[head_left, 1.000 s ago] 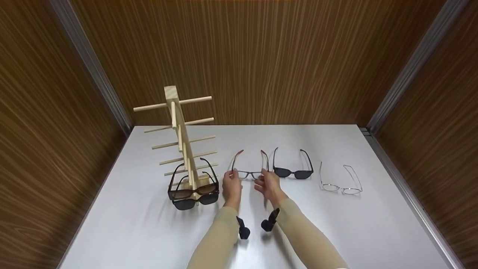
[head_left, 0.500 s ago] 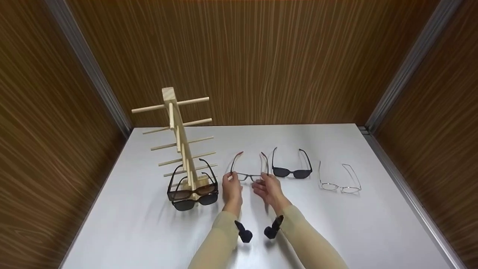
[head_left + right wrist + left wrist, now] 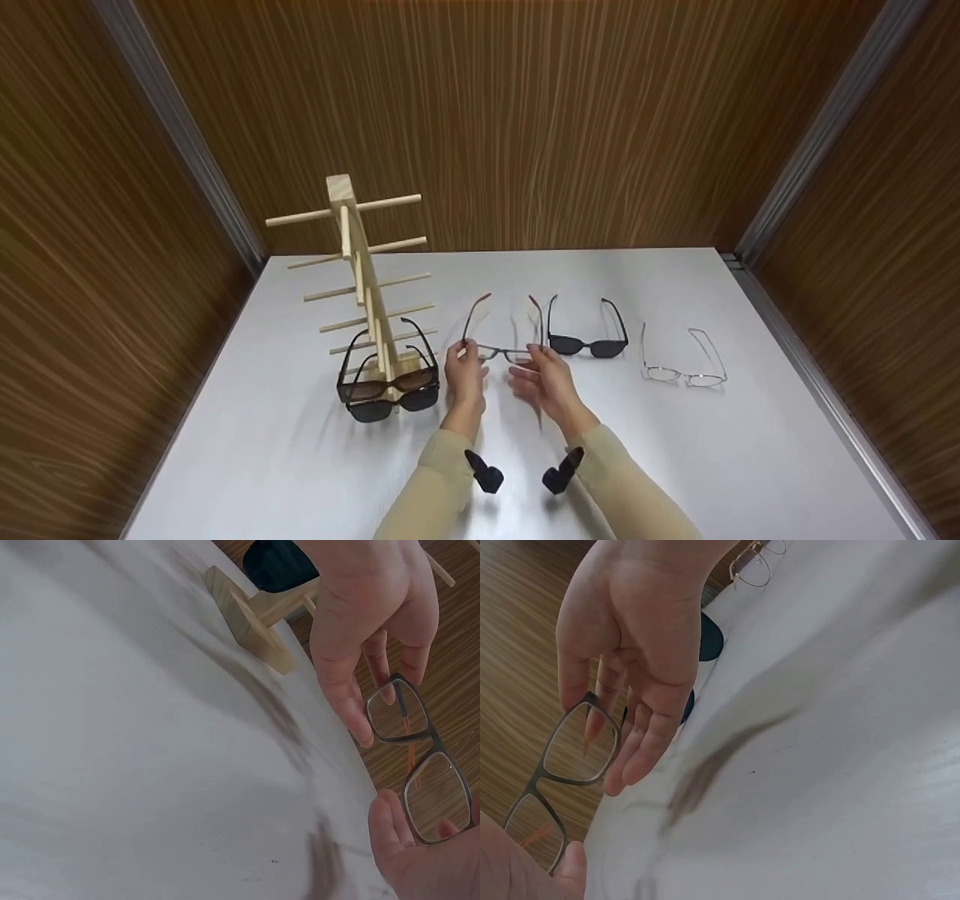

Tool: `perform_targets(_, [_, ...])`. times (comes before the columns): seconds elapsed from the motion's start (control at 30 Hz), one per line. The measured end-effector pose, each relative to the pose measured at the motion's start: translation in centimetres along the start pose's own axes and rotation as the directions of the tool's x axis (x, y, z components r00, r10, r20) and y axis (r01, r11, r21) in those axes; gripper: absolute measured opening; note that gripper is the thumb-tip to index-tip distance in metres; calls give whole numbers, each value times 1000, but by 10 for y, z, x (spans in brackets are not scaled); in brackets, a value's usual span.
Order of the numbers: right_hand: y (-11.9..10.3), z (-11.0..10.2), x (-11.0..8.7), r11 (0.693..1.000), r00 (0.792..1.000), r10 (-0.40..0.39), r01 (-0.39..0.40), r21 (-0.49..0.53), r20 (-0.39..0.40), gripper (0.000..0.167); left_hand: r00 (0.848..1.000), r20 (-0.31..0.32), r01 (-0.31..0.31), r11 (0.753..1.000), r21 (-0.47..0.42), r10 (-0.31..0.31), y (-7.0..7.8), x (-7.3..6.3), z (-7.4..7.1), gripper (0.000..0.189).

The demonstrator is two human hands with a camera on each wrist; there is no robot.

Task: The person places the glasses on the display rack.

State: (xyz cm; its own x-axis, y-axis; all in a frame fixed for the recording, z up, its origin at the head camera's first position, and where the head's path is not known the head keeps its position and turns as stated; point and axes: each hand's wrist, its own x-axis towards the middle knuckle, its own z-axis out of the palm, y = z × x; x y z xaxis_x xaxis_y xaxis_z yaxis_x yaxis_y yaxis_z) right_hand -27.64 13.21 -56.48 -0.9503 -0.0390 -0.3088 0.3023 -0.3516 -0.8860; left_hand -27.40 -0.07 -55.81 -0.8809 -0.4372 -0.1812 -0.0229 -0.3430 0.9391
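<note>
Eyeglasses with a dark grey frame (image 3: 501,350), clear lenses and orange-tipped temples are held between both hands, temples unfolded and pointing away. My left hand (image 3: 465,373) pinches the frame's left end; my right hand (image 3: 553,379) pinches its right end, other fingers loosely spread below. In the left wrist view the eyeglasses (image 3: 538,778) hang clear of the white table, and shadows of the hands fall on it. The right wrist view shows the same eyeglasses (image 3: 430,736) from the other side, the left hand (image 3: 375,604) at the top.
A wooden peg rack (image 3: 364,262) stands at left, with brown-lensed sunglasses (image 3: 386,386) and black sunglasses (image 3: 394,406) on its low part. On the white table (image 3: 660,465) lie black sunglasses (image 3: 589,346) and thin metal eyeglasses (image 3: 684,377). Wood-grain walls (image 3: 480,127) enclose it.
The eyeglasses have risen off the table in both hands, and their shadow now shows apart from them. The forearms have spread slightly. The rack and other glasses stay put.
</note>
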Motion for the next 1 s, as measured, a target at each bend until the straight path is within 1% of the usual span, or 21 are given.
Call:
perform_targets(0.03, [-1, -1, -2, 1000, 1000, -13, 13, -7, 4, 45, 1000, 7, 1, 1000, -5, -1, 1, -1, -1, 31])
perform_targets(0.1, [-5, -4, -8, 999, 999, -31, 32, -29, 19, 44, 1000, 25, 19, 1000, -7, -19, 10, -9, -3, 31])
perform_targets(0.13, [-6, -6, -10, 998, 999, -41, 42, -38, 20, 42, 999, 32, 27, 1000, -8, -26, 10, -10, -3, 31])
perform_targets(0.27, [-9, -13, -16, 996, 997, -68, 70, -50, 37, 42, 997, 68, 43, 999, 4, -44, 10, -14, -5, 32])
perform_targets(0.33, [-8, -17, -16, 995, 996, -82, 84, -47, 41, 43, 996, 78, 42, 999, 4, -42, 3, -11, -5, 34])
perform_targets(0.43, [-10, -19, -20, 994, 995, -91, 94, -54, 48, 44, 993, 105, 48, 999, 4, -48, 5, -13, -6, 34])
perform_targets(0.53, [-13, -20, -24, 994, 995, -96, 97, -48, 32, 42, 990, 126, 68, 998, -11, -66, 11, -16, -6, 32])
perform_targets(0.6, [-15, -20, -26, 993, 994, -110, 110, -42, 19, 40, 987, 149, 69, 997, -16, -66, 18, -21, -7, 31])
perform_targets(0.73, [-18, -20, -30, 991, 991, -133, 133, -14, 8, 39, 981, 186, 66, 998, -23, -60, 38, -34, -8, 28])
perform_targets(0.83, [-21, -20, -35, 991, 990, -137, 137, 8, 16, 39, 979, 195, 64, 998, -22, -59, 49, -44, -10, 28])
perform_targets(0.93, [-23, -20, -41, 989, 989, -148, 147, 18, 21, 41, 978, 199, 64, 997, -31, -57, 49, -47, -12, 29])
perform_targets(1.0, [-23, -20, -44, 987, 987, -157, 156, 23, 22, 43, 978, 203, 59, 997, -42, -49, 45, -46, -13, 29])
